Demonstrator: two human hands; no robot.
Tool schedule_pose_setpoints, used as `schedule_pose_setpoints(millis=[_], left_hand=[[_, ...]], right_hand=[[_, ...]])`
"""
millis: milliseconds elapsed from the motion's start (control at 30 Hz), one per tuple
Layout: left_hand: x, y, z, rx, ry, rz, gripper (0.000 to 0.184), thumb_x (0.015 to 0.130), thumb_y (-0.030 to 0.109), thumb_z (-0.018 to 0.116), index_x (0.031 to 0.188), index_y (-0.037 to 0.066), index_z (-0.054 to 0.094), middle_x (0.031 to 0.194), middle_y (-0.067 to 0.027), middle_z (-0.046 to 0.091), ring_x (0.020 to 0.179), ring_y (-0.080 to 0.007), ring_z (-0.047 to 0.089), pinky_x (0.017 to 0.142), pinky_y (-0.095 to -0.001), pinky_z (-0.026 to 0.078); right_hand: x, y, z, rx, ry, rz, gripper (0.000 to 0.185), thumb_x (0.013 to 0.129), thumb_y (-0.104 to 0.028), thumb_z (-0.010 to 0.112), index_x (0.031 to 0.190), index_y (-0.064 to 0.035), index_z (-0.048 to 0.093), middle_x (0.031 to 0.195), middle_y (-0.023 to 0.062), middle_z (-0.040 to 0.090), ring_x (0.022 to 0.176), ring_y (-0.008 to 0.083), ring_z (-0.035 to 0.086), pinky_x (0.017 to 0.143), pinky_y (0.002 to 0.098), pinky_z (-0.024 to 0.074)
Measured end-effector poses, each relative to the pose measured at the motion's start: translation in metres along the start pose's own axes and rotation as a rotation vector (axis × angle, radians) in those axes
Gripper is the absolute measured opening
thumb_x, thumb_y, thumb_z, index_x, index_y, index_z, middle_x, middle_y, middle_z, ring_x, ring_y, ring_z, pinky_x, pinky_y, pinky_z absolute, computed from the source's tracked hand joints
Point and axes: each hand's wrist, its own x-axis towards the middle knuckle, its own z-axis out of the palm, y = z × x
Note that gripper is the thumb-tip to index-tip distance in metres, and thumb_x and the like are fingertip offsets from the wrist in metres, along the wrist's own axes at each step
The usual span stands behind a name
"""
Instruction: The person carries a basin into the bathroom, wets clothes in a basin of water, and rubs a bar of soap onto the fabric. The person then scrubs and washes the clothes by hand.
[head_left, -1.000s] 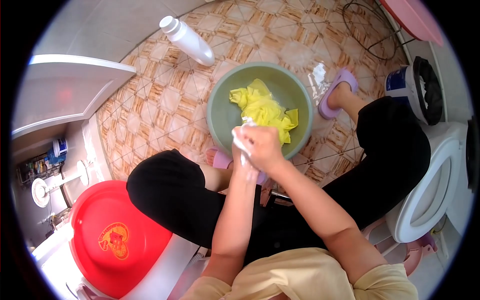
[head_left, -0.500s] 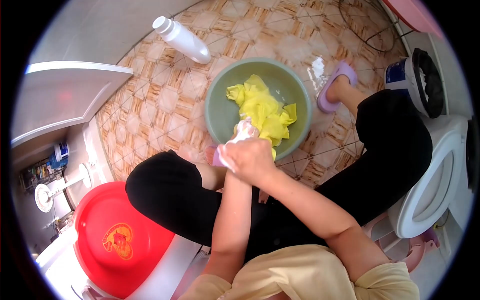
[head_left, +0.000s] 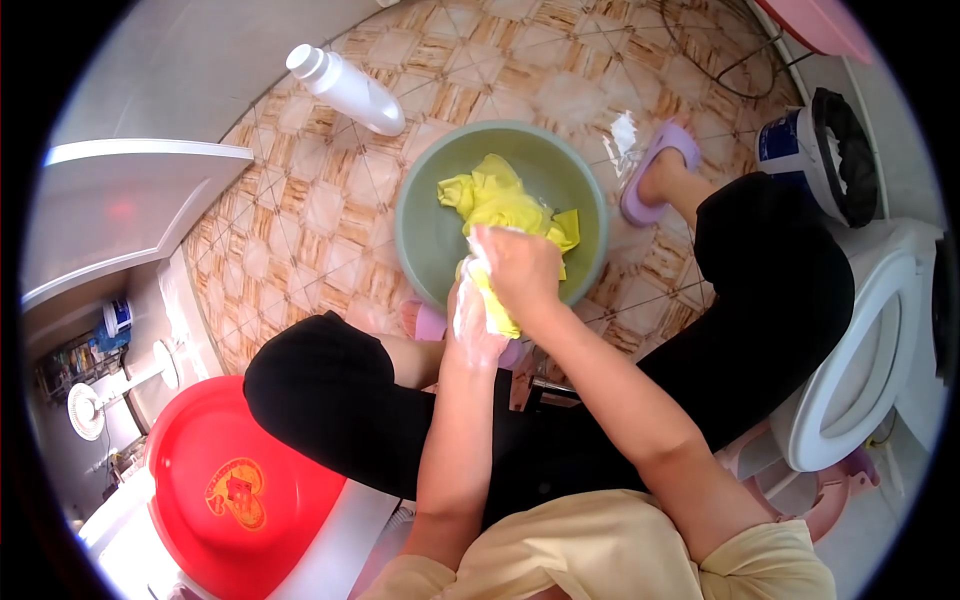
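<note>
Currently right hand (head_left: pixel 527 268) has fingers clamped on foamy yellow cloth (head_left: pixel 503 208) at near edge of green basin (head_left: pixel 424 240); left hand (head_left: pixel 474 328) touching cloth, fingers hidden, can't tell.

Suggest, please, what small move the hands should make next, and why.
I would probably rub the yellow cloth between the two hands: the right hand is curled over it, the left hand is close against it, and white suds coat the left hand, so lather seems ready to work in above the green basin.
</note>
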Motion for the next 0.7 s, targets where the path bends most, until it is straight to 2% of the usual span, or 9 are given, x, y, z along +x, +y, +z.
schedule_pose_setpoints(millis=[67, 200, 300, 367, 467, 533, 600, 633, 700], left_hand=[[0.020, -0.009, -0.024, -0.353, -1.072, 0.359, 0.027, 0.095, 0.033, 0.044, 0.098, 0.009, 0.055, 0.093, -0.0021, 0.059, 0.082, -0.0154, 0.060, 0.069, -0.0329, 0.052], [-0.004, 0.008, 0.005, -0.056, -0.031, -0.046, 0.024, 0.096, 0.030, 0.045, 0.102, 0.009, 0.054, 0.089, -0.0019, 0.058, 0.082, -0.0158, 0.060, 0.069, -0.0297, 0.051], [0.001, 0.008, -0.003, -0.096, -0.043, -0.064, 0.024, 0.096, 0.028, 0.044, 0.105, 0.007, 0.054, 0.091, -0.0030, 0.058, 0.083, -0.0159, 0.060, 0.072, -0.0290, 0.051], [0.022, -0.007, -0.041, -0.521, -0.797, 0.043, 0.026, 0.096, 0.024, 0.044, 0.110, 0.005, 0.053, 0.096, -0.0051, 0.059, 0.088, -0.0163, 0.060, 0.075, -0.0286, 0.051], [-0.005, 0.010, 0.005, -0.169, -0.046, -0.054, 0.022, 0.096, 0.023, 0.044, 0.106, 0.007, 0.053, 0.092, -0.0035, 0.058, 0.084, -0.0161, 0.059, 0.073, -0.0284, 0.051], [-0.004, 0.007, -0.003, -0.138, -0.063, -0.086, 0.020, 0.095, 0.024, 0.045, 0.105, 0.008, 0.054, 0.090, -0.0030, 0.058, 0.083, -0.0157, 0.059, 0.071, -0.0283, 0.050], [0.000, 0.006, -0.015, -0.264, -0.228, -0.009, 0.022, 0.095, 0.025, 0.045, 0.105, 0.008, 0.054, 0.091, -0.0033, 0.057, 0.083, -0.0153, 0.059, 0.071, -0.0280, 0.050], [0.038, -0.019, -0.051, -0.463, -1.005, 0.199, 0.026, 0.095, 0.026, 0.047, 0.108, 0.006, 0.054, 0.094, -0.0039, 0.058, 0.085, -0.0143, 0.059, 0.070, -0.0278, 0.050], [0.010, -0.007, -0.027, -0.291, -0.554, 0.099, 0.026, 0.095, 0.026, 0.047, 0.108, 0.005, 0.054, 0.094, -0.0036, 0.058, 0.085, -0.0141, 0.059, 0.070, -0.0277, 0.050]], right_hand=[[-0.024, -0.015, -0.003, 0.025, 0.017, -0.574, 0.033, 0.086, -0.022, 0.057, 0.058, -0.0045, 0.054, 0.050, 0.0121, 0.050, 0.042, 0.0258, 0.048, 0.043, 0.0331, 0.0385], [0.012, 0.018, 0.000, 0.151, -0.044, -0.139, 0.037, 0.085, -0.028, 0.056, 0.054, -0.0087, 0.053, 0.050, 0.0098, 0.053, 0.046, 0.0270, 0.055, 0.044, 0.0374, 0.0417], [-0.006, 0.006, 0.003, 0.012, -0.052, -0.254, 0.036, 0.086, -0.028, 0.056, 0.056, -0.0081, 0.056, 0.052, 0.0112, 0.055, 0.048, 0.0287, 0.057, 0.045, 0.0376, 0.0426], [-0.029, -0.018, -0.007, 0.061, -0.109, -0.521, 0.034, 0.088, -0.028, 0.053, 0.060, -0.0087, 0.059, 0.055, 0.0127, 0.057, 0.050, 0.0304, 0.057, 0.045, 0.0384, 0.0428], [0.007, 0.017, 0.004, 0.144, 0.030, -0.296, 0.028, 0.083, -0.021, 0.061, 0.061, -0.0046, 0.057, 0.055, 0.0132, 0.054, 0.049, 0.0293, 0.055, 0.046, 0.0353, 0.0421], [0.016, 0.018, -0.004, 0.004, -0.159, 0.035, 0.026, 0.083, -0.028, 0.059, 0.064, -0.0104, 0.063, 0.059, 0.0120, 0.059, 0.051, 0.0295, 0.058, 0.049, 0.0397, 0.0450], [-0.008, -0.002, -0.002, 0.043, 0.047, -0.386, 0.026, 0.083, -0.027, 0.059, 0.064, -0.0095, 0.063, 0.059, 0.0120, 0.059, 0.052, 0.0304, 0.057, 0.049, 0.0395, 0.0442], [-0.023, -0.018, -0.007, 0.030, -0.037, -0.498, 0.026, 0.083, -0.027, 0.059, 0.064, -0.0102, 0.063, 0.059, 0.0114, 0.058, 0.052, 0.0304, 0.057, 0.047, 0.0396, 0.0432], [-0.012, -0.011, -0.006, 0.033, -0.059, -0.345, 0.027, 0.083, -0.028, 0.059, 0.062, -0.0105, 0.061, 0.058, 0.0113, 0.058, 0.052, 0.0302, 0.057, 0.047, 0.0394, 0.0431]])
